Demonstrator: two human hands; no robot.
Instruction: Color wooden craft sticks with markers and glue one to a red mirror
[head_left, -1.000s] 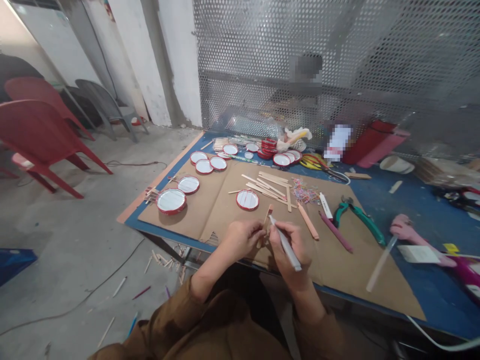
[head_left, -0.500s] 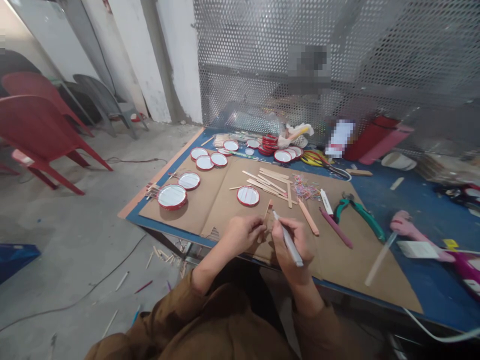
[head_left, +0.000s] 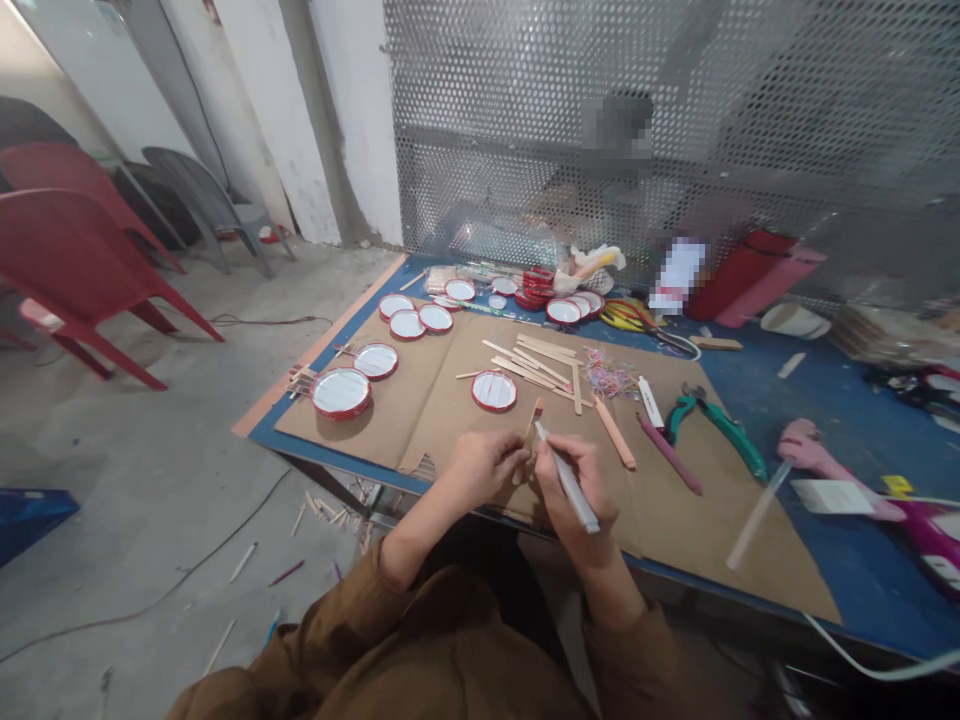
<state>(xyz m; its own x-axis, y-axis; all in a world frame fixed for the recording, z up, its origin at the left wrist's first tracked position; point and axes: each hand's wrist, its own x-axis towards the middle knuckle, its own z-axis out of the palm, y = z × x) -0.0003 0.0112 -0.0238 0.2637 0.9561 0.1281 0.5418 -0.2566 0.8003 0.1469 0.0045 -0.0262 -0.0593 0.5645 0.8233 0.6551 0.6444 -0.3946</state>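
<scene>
Between the fingertips of my left hand point(head_left: 486, 465) is a thin wooden stick point(head_left: 535, 415) with a reddish-brown upper end. My right hand point(head_left: 576, 490) grips a pale grey marker pen point(head_left: 571, 490), its tip close to the stick; whether they touch I cannot tell. Just beyond lies a round white disc with a red rim point(head_left: 494, 390). Flat craft sticks point(head_left: 529, 362) are scattered behind it, beside a tangle of coloured strands point(head_left: 609, 375). To the right of my right hand are a peach crayon-like stick point(head_left: 615, 432) and a mauve one point(head_left: 671, 455).
Cardboard point(head_left: 420, 400) covers part of the blue table point(head_left: 817, 400). Green-handled pliers point(head_left: 720, 430) and a pink glue gun point(head_left: 847, 465) with a clear stick lie right. More red-rimmed discs point(head_left: 342, 392) sit left and back. A perforated metal screen point(head_left: 495, 120) stands behind; red chairs point(head_left: 105, 260) are left.
The marker pen in my right hand has shifted slightly left and down along the stick. My left hand stays nearly still; the view has moved a little.
</scene>
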